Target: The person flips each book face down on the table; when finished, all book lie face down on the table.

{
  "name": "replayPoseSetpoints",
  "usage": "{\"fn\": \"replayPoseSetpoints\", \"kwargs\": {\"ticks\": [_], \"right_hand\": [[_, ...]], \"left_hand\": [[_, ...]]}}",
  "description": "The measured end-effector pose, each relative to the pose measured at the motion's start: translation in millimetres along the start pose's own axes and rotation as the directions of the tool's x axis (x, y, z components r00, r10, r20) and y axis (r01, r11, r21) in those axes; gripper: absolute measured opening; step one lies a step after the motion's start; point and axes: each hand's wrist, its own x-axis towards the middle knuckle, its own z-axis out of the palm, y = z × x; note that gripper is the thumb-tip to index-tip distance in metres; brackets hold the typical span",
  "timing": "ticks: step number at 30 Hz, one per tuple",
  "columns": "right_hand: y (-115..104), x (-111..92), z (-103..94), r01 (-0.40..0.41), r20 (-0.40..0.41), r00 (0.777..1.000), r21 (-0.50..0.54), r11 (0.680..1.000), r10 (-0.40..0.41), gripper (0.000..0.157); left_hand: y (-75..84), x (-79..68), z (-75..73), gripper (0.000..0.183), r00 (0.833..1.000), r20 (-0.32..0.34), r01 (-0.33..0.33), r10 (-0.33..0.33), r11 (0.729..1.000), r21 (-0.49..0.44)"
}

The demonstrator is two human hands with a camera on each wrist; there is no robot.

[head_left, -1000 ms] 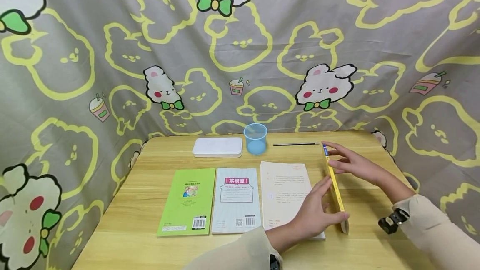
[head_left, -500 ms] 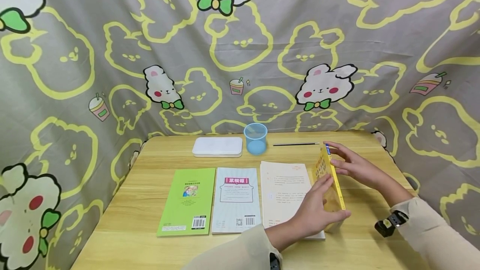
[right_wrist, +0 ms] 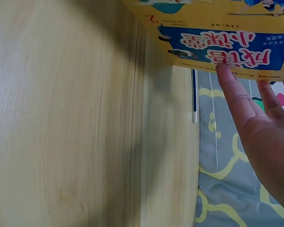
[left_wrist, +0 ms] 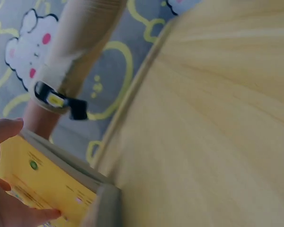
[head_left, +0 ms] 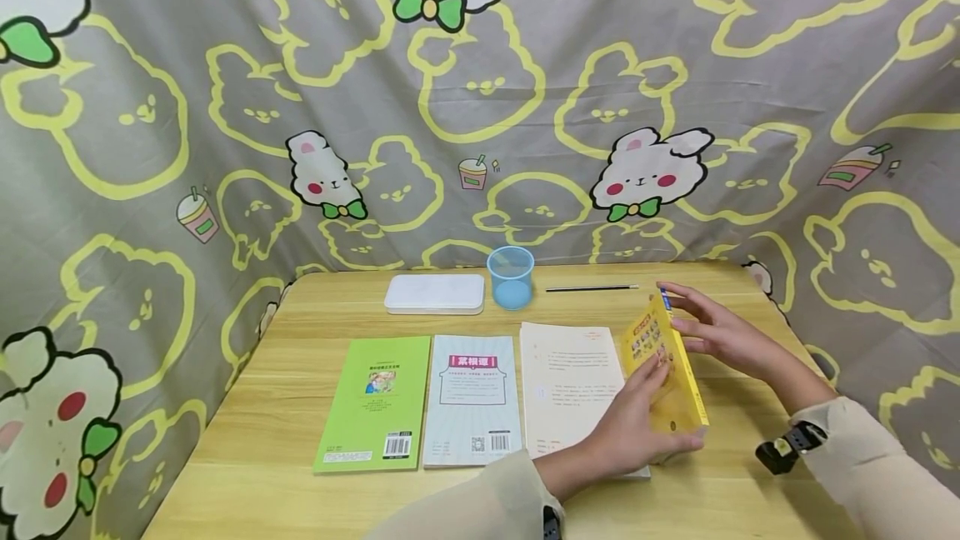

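Observation:
A yellow book [head_left: 684, 394] with a blue band at one end of its spine stands tilted between both hands, its pictured face turned left in the head view. My left hand [head_left: 628, 427] grips its near end, thumb at the spine and fingers on the pictured side. At the far end my right hand [head_left: 723, 338] holds the edge; the right wrist view shows the thumb on the blue-titled cover [right_wrist: 255, 42]. Just left of it lies a cream book [head_left: 570, 373], partly covered by my left hand. Whether the yellow book touches the table is hidden.
A pale blue book [head_left: 472, 423] and a green book [head_left: 375, 432] lie in a row left of the cream one. Behind them are a white case [head_left: 435, 294], a blue cup [head_left: 512, 286] and a thin black pencil-like stick [head_left: 592, 289]. A patterned curtain [head_left: 495, 107] encloses the table.
The yellow book has turned from nearly edge-on to leaning, so its pictured face now shows more. Its spine edge has shifted slightly right, and the right hand has moved slightly right too.

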Motion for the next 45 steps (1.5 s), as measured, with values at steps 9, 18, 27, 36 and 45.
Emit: {"fn": "replayPoseSetpoints", "kwargs": {"ticks": [9,18,27,36,45], "right_hand": [[3,-7,-14.7,-0.012,-0.007,1.0,-0.031,0.999,0.012,0.063],[11,-16,-29.2,-0.025,0.017,1.0,0.0,1.0,0.025,0.065],[14,-24,-35.4,-0.051,0.02,0.999,0.002,0.999,0.051,0.066],[20,-32,-41.7,-0.103,-0.003,0.995,-0.029,0.994,0.103,0.067],[31,-38,-46.8,-0.12,0.008,0.993,-0.061,0.991,0.121,0.069]], "left_hand": [[-13.3,-1.2,6.7,0.089,0.996,0.059,0.064,-0.073,0.987,0.144],[-19.9,1.1,13.3,0.093,0.977,0.199,0.015,-0.08,0.95,0.31],[-21.6,5.8,14.9,0.095,0.945,0.313,-0.018,-0.099,0.937,0.35],[-16.0,7.0,17.9,0.092,0.918,0.372,-0.028,-0.134,0.916,0.401],[-15.2,9.5,23.1,0.089,0.902,0.399,-0.055,-0.167,0.871,0.488]]}}
